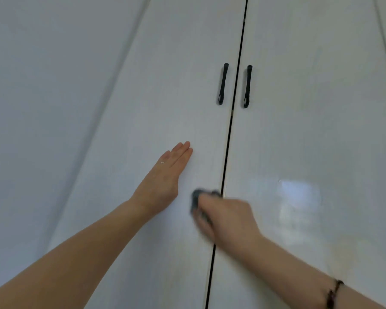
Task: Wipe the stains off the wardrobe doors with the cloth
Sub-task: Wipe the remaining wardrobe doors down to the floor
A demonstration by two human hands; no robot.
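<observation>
Our left hand (165,172) lies flat on the left wardrobe door (156,97), fingers straight, pointing to the upper right. Low centre, our blurry right hand (225,217) grips the dark cloth (196,202) bunched against the door gap (226,157); can't tell its long axis.

View: single head-worn camera.
Position: near the wardrobe doors (176,63), below the left black handle (223,84).
Facing: forward at the doors, handle above frame centre.
</observation>
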